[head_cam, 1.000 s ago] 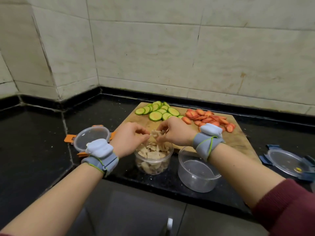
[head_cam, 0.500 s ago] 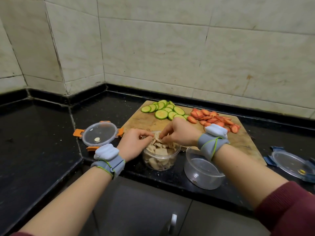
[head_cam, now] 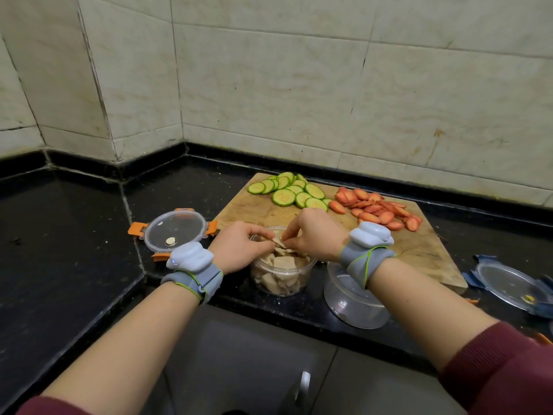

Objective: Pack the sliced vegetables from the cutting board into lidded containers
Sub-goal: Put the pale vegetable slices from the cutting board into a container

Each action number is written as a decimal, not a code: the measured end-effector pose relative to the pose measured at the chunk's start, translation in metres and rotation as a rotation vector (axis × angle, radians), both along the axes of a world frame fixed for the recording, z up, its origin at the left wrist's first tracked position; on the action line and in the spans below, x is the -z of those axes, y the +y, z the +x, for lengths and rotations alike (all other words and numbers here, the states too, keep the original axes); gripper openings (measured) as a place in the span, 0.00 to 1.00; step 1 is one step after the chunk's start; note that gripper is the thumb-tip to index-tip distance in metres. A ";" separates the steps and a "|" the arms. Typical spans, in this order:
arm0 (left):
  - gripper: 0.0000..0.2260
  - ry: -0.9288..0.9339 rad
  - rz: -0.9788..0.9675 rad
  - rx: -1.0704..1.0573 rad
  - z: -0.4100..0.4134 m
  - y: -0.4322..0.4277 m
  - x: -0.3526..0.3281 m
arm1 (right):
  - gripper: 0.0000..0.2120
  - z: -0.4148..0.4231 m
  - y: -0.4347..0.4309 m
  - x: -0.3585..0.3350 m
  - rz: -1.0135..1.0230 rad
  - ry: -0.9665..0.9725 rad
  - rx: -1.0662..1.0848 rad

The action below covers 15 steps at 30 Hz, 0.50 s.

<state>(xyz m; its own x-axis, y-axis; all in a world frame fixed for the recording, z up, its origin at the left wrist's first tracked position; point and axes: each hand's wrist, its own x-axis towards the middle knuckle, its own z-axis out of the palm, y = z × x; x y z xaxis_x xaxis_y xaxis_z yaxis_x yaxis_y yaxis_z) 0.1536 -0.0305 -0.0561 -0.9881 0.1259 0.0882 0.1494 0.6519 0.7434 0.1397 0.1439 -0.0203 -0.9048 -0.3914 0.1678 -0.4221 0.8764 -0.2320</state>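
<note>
Left hand (head_cam: 239, 250) and right hand (head_cam: 314, 235) are apparently pinching pale slices (head_cam: 284, 262), fingers curled, over a heaped container (head_cam: 281, 283) at the counter edge. Cucumber slices (head_cam: 287, 194) and carrot slices (head_cam: 380, 209) are lying on the cutting board (head_cam: 419, 250). Overfilling risks spills or the lid (head_cam: 175, 233) not sealing.

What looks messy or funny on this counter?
The pale slices heap right up at the rim of the clear container, so a lid may not shut. Small orange bits lie on the black counter near the blue lid, off the cutting board.
</note>
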 end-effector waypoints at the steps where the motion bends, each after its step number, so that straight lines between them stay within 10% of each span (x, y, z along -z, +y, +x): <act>1: 0.09 0.006 -0.046 0.006 0.000 0.000 -0.001 | 0.07 0.000 0.000 0.001 -0.018 -0.012 -0.007; 15: 0.09 0.410 -0.227 -0.069 0.004 0.080 -0.034 | 0.04 0.019 0.108 -0.021 -0.576 -0.157 0.251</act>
<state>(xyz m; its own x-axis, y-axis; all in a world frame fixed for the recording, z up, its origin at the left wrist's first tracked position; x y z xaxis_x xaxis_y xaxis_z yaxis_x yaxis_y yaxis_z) 0.1580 0.0500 -0.0219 -0.8841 0.1221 0.4510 0.3513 0.8101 0.4693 0.1589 0.2521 0.0002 -0.9879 -0.0513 0.1464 -0.1435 0.6607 -0.7368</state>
